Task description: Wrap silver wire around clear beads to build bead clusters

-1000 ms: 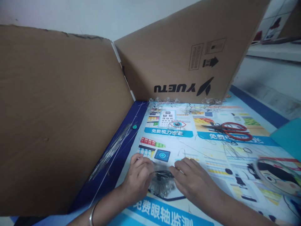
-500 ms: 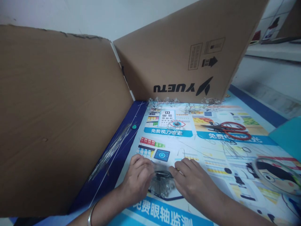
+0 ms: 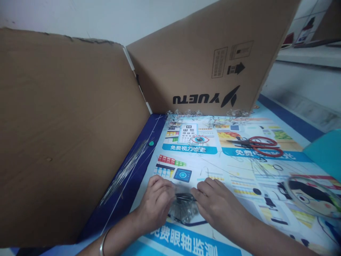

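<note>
Between my hands, low in the middle of the view, is a small clear plastic bag point(image 3: 183, 211) with dark thin pieces and clear bits inside. Its left upper edge is pinched in the closed fingers of my left hand point(image 3: 157, 201). On the other side, my right hand point(image 3: 215, 199) has its fingers curled shut on the bag's right edge. The bag lies close over the printed table cover point(image 3: 183, 240). Both hands hide parts of the bag, and its contents are too blurred to name exactly.
Red-handled scissors point(image 3: 262, 145) lie at the right. A bundle of thin wires point(image 3: 126, 170) rests along the left cardboard panel point(image 3: 66, 135). Clear beaded pieces point(image 3: 186, 113) line the foot of the back cardboard panel point(image 3: 199, 74). A round clear dish point(image 3: 310, 195) sits far right.
The view has shifted very slightly. Both hands keep their grip on the bag in nearly the same place.
</note>
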`<state>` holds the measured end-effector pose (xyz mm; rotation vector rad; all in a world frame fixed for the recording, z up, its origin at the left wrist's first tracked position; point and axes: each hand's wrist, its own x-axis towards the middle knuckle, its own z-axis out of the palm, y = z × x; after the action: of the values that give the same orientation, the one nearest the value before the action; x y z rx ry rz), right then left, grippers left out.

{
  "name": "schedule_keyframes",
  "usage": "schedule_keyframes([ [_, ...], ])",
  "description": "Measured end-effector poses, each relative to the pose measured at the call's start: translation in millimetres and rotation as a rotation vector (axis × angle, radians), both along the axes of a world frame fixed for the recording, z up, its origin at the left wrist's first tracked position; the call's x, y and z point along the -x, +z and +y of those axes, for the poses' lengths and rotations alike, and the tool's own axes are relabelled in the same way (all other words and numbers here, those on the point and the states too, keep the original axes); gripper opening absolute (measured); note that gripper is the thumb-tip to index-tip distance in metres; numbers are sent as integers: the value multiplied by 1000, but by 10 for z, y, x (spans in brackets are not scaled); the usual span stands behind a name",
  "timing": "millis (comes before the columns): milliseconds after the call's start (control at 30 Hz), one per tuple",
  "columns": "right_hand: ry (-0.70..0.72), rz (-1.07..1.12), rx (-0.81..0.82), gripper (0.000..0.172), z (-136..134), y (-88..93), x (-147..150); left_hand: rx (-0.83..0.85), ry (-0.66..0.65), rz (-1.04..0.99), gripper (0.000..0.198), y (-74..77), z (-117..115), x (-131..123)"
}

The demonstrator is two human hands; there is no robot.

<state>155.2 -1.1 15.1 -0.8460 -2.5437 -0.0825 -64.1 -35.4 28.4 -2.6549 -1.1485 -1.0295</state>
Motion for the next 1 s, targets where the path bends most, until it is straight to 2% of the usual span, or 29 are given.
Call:
schedule_keyframes([
  [233,7,-31,23,14,-1,28,3,7,-9,-11,16,-37,4,11],
  [633,0,-32,67,12,-22,81,-6,-12,-40,-16,21,0,-10,-14],
  [1000,-34,-53,-2,16,-52,106,7,-101,-77,39,21,-51,13,3],
])
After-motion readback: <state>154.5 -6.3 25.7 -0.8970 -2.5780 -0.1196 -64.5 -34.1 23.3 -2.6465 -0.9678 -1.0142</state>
